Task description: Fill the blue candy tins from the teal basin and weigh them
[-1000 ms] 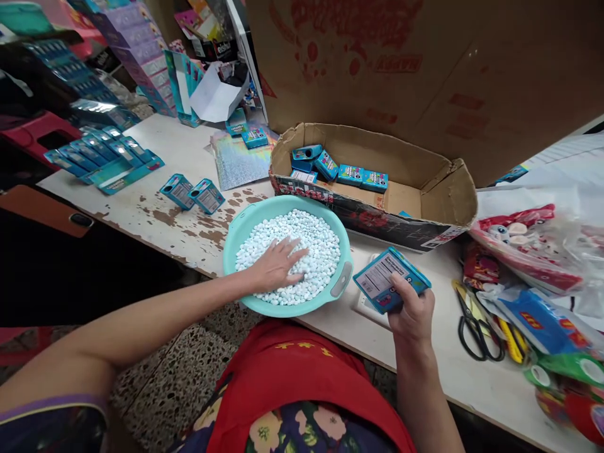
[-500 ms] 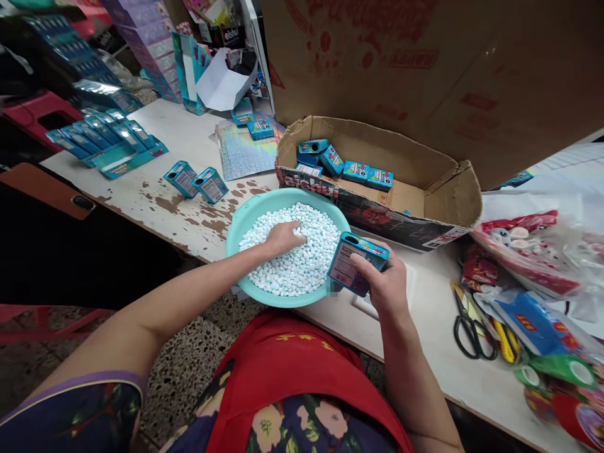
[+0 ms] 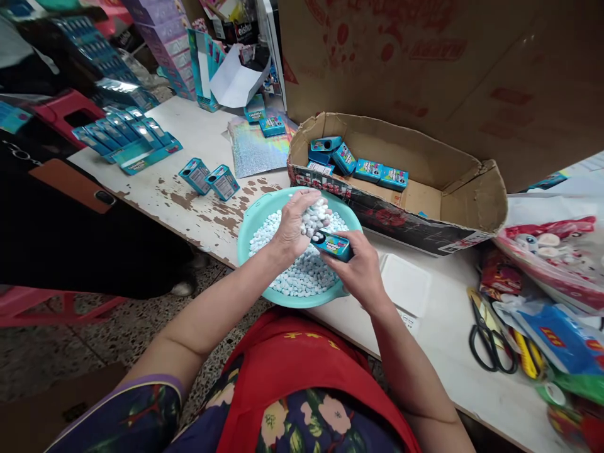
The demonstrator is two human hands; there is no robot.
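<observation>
A turquoise basin (image 3: 252,234) holds a mass of small white and pale-blue candies (image 3: 302,277). Above it my left hand (image 3: 293,228) is cupped around a handful of the candies, some of them at the round hole of a small blue candy box (image 3: 337,246). My right hand (image 3: 361,267) grips that box, tilted over the basin's right side with its hole toward my left hand. Two more blue boxes (image 3: 223,182) stand on the table to the left of the basin.
An open cardboard box (image 3: 401,217) with several blue boxes stands behind the basin. A white scale (image 3: 406,283) lies to the right, then scissors (image 3: 491,343) and candy bags (image 3: 552,245). A display tray (image 3: 146,160) of blue boxes sits at left, near a person in dark clothing (image 3: 56,233).
My left hand has risen out of the candies with a handful and come to the box's hole. My right hand has moved the box left and tilted it over the basin.
</observation>
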